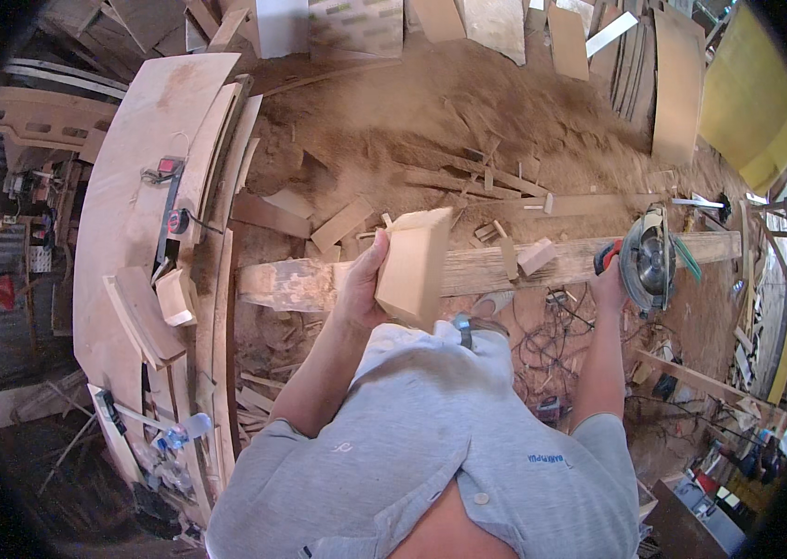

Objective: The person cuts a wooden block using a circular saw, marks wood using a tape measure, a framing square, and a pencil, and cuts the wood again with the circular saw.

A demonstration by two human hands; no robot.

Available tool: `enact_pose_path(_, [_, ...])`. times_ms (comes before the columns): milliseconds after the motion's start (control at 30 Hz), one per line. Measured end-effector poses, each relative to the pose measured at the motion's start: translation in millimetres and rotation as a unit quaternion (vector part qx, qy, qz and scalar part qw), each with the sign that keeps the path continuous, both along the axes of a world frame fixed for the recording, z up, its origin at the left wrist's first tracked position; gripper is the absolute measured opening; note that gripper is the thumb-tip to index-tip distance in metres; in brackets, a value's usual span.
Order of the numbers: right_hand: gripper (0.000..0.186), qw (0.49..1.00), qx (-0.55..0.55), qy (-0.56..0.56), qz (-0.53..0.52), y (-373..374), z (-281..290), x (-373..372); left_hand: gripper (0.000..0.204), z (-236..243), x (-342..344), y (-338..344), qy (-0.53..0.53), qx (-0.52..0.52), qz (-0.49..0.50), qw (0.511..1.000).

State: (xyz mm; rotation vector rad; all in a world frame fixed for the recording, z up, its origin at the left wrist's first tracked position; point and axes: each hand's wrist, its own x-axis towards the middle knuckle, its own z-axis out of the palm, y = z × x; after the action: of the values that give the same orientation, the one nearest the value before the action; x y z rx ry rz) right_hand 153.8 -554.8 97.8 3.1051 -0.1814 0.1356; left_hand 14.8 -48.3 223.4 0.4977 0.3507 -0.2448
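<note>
In front of my body, my left hand point(362, 287) is wrapped round the side of a light, angular wooden block point(415, 267), held above a long timber beam point(477, 271). Farther right, my right hand point(609, 287) grips the red-and-black handle of a circular saw point(651, 259). The saw stands on edge at the right part of the beam, its round blade side showing; whether it rests on the wood I cannot tell. Between the two hands, a small wood offcut point(536, 255) sits on the beam beside a thin upright piece point(509, 257).
To the left is a stack of boards point(147, 140) bearing a tape measure point(176, 221) and wood pieces point(144, 317). Sawdust point(366, 116) and scrap sticks point(477, 177) cover the ground beyond the beam. Tangled cables point(552, 349) lie on the near side. Panels point(682, 84) lean at the far right.
</note>
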Motion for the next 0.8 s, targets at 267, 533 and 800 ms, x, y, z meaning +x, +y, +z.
enact_pose_path(267, [0.061,0.998,-0.015,-0.044,0.034,-16.2,-12.6,11.1,0.075,-8.1,16.9,-37.2,-0.21,-0.398,-0.114,0.886])
enact_pose_path(533, [0.115,0.979,0.174,0.102,-0.001,-27.6,-28.5,19.3,0.076,-6.8,22.7,-98.5,-0.255,-0.382,-0.1,0.883])
enact_pose_path(800, [0.114,0.961,0.231,0.151,0.004,-28.0,-36.2,22.2,0.07,-93.0,11.1,-136.3,-0.091,-0.044,0.002,0.995])
